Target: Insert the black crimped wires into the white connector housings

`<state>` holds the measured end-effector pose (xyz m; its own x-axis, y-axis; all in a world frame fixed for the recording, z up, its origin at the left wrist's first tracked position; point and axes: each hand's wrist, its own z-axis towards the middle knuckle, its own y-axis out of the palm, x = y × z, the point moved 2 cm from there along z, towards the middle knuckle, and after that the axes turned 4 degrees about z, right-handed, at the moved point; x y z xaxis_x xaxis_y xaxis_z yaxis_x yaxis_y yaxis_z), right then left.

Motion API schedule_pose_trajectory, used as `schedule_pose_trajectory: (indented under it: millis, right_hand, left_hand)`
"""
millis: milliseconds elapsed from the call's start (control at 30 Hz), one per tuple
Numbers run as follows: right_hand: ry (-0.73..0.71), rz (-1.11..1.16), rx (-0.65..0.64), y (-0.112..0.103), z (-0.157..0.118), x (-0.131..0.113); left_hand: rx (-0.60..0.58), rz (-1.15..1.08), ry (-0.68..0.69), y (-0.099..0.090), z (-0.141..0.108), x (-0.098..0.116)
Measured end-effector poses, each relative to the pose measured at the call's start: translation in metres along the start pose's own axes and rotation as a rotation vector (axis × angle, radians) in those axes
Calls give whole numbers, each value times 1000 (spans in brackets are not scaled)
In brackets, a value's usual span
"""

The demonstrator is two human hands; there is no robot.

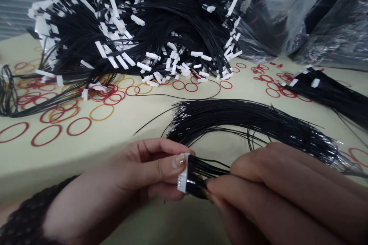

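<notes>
A white connector (pixel 183 176) with black wires (pixel 211 165) running out of its right side is at the lower middle. My left hand (pixel 135 180) pinches this connector between thumb and fingers. Close to its right side, my right hand (pixel 276 187) has its fingers closed on the black wires; the fingertips are partly hidden. Just behind both hands lies a loose bundle of black wires (pixel 230 113) with bare metal ends at its left and right.
A large heap of black cables (pixel 161 19) with white connectors fills the back. Red and yellow rubber bands (pixel 79 126) lie scattered at left and right. Clear plastic bags (pixel 276 15) stand at the back right, with another black cable bundle (pixel 333 88) before them.
</notes>
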<state>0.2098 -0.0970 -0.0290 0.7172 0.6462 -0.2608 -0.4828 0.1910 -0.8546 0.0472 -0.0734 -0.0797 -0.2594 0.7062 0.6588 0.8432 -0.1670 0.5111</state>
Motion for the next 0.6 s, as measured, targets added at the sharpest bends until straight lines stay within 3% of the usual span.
schedule_pose_trajectory:
  millis: [233, 467, 600]
  right_hand:
    - [78, -11, -39, -1, 0, -3]
    - [74, 9, -159, -4, 3, -5]
    - [89, -37, -162, -4, 3, -4]
  left_hand:
    - [-14, 13, -6, 2, 1, -1]
    - [36, 34, -14, -2, 3, -4]
    - [89, 28, -8, -4, 4, -4]
